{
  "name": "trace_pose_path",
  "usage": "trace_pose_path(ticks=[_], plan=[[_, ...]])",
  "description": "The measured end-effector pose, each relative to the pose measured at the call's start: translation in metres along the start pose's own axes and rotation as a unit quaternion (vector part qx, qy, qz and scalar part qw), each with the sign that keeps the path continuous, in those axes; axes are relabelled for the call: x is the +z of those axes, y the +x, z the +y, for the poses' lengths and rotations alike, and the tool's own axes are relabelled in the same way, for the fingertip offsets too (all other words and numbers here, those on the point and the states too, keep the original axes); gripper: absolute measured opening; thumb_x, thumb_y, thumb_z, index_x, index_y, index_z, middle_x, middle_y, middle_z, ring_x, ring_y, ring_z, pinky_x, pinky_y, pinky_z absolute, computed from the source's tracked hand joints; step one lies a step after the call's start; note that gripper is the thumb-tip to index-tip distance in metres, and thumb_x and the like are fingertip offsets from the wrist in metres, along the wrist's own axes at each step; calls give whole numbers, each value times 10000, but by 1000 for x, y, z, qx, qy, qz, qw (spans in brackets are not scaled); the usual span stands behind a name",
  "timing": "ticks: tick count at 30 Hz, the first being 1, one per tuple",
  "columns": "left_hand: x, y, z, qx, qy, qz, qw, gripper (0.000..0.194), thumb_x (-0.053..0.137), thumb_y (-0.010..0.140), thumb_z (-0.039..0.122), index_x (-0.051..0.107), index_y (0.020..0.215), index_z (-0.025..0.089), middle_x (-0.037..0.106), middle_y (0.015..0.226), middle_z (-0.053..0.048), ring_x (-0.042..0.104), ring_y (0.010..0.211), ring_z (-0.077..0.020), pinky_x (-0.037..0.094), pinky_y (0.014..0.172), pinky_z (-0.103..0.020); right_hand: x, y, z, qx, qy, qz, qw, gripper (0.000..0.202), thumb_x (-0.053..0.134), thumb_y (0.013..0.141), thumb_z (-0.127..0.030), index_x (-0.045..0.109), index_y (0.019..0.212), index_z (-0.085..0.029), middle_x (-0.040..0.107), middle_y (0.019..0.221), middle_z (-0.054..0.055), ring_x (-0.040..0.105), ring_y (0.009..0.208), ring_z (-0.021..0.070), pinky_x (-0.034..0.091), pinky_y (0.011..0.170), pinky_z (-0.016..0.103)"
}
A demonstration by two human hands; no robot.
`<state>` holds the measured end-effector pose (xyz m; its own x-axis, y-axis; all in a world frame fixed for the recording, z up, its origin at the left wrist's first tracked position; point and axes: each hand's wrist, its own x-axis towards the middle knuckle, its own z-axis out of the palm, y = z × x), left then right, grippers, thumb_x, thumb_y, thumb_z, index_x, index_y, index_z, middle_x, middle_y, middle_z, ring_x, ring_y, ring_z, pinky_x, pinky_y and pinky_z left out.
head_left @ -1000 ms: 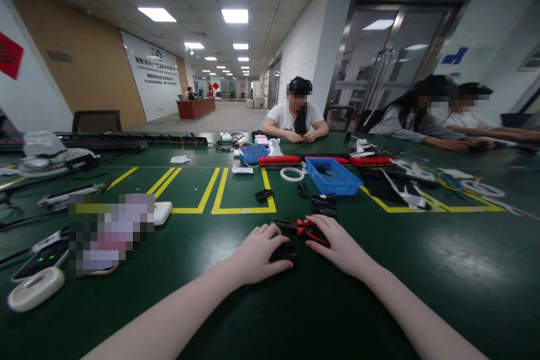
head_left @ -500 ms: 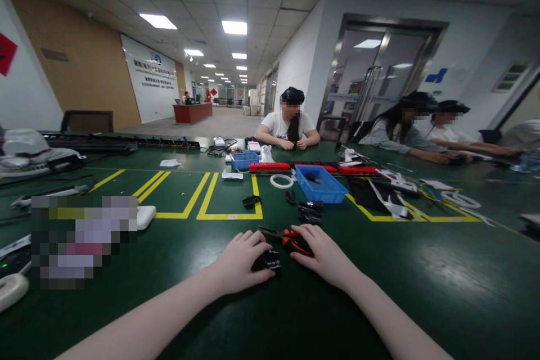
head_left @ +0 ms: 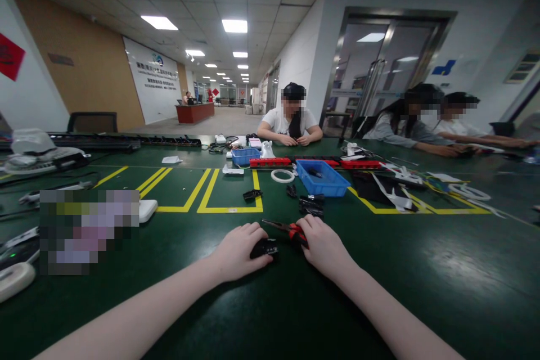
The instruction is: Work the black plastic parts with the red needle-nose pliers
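Observation:
My left hand (head_left: 244, 248) is closed round a small black part (head_left: 264, 248) with pale print on its side, low over the green table. What kind of part it is I cannot make out. In my right hand (head_left: 321, 241) are long-nose pliers (head_left: 295, 230) with red and black handles. Their dark jaws point left, just beyond the black part, and do not visibly touch it. Beyond the hands lie a bundle of black pieces (head_left: 311, 205), a black clip-like piece (head_left: 252, 195) and another small black piece (head_left: 291, 190).
A blue bin (head_left: 323, 178) stands behind the black bundle, with a white ring of tape (head_left: 282, 176) beside it. Red strips (head_left: 270, 162) lie farther back. A white box (head_left: 147, 211) is at left. A co-worker (head_left: 291, 115) sits opposite; others sit at right.
My right hand has closed round the pliers' handles and shifted slightly right. The pliers have turned a little. My left hand keeps the black part nearly in place.

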<state>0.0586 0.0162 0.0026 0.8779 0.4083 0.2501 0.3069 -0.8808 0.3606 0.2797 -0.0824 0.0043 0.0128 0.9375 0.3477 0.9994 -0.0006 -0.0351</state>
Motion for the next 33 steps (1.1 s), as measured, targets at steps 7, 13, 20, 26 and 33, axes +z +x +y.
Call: trace_pose_path(ticks=[7,13,20,26,33], plan=[[3,-1,-4,-1,8,-9,1000,277,577,893,439,562,1013,190,666,951,-33,639,834,-211,475,699,-308,4,5,6,-22,25,30,999,292,536,703,-28,553,931,-211,609,1035,81,595,934,238,482,781,347],[4,-2,-6,26,29,-10,999,312,547,918,439,593,1119,205,669,1001,-45,647,907,-227,475,762,-312,2,6,-2,-147,53,10,988,177,646,768,-193,592,936,-211,649,962,56,603,877,217,457,766,322],[6,-2,-8,24,31,-14,999,361,532,929,455,615,1201,234,671,1001,-51,648,888,-221,470,743,-293,5,6,3,-184,67,42,980,430,680,782,-580,598,918,-180,655,893,79,609,794,222,437,688,323],[6,-3,-10,31,11,-11,999,347,539,927,466,639,1156,225,680,984,-38,647,856,-211,459,712,-288,5,6,14,-191,64,58,978,337,496,935,-510,596,933,-188,660,897,82,602,798,220,427,703,330],[4,-2,-12,38,-37,-18,998,341,538,934,469,640,1125,205,696,984,-31,649,861,-201,455,712,-284,3,4,22,-180,58,81,979,331,356,1003,-395,596,944,-175,658,906,98,593,819,217,426,727,331]])
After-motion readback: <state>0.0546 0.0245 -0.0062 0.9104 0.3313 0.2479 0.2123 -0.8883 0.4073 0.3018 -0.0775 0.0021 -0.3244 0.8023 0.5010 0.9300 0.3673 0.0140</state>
